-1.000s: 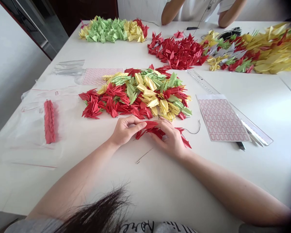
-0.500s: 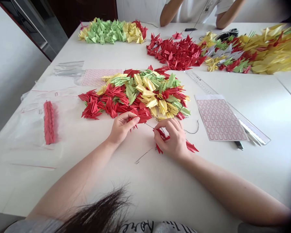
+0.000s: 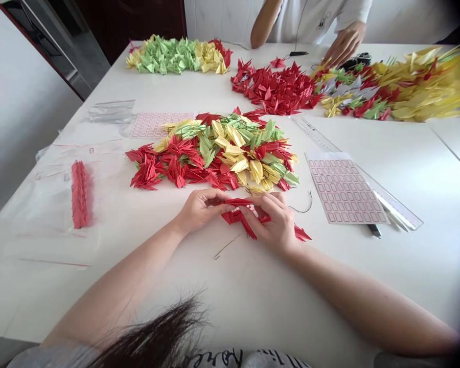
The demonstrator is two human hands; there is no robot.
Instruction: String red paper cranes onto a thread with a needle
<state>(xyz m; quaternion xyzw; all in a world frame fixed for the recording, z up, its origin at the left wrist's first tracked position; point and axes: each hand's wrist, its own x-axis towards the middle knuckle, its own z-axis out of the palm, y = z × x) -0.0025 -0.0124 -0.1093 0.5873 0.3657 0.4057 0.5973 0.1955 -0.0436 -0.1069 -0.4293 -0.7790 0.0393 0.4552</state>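
My left hand (image 3: 197, 208) and my right hand (image 3: 276, 221) meet over the white table (image 3: 253, 286), just in front of a mixed pile of red, yellow and green folded paper cranes (image 3: 218, 151). Both hands pinch a bunch of red paper cranes (image 3: 239, 212) strung on a thin dark thread (image 3: 304, 207). The left fingers grip the bunch's left end, while the right fingers close round its middle. A few red cranes stick out under my right wrist.
A label sheet (image 3: 345, 186), a clear ruler (image 3: 352, 163) and a pen (image 3: 375, 231) lie to the right. A stacked red crane row in clear bags (image 3: 79, 193) lies to the left. More crane piles (image 3: 276, 87) sit farther back, where another person's hand (image 3: 343, 46) reaches.
My hands, apart half a second ago with the thread stretched between them, have come together on the red bunch. The person opposite has lowered a hand toward the far pile.
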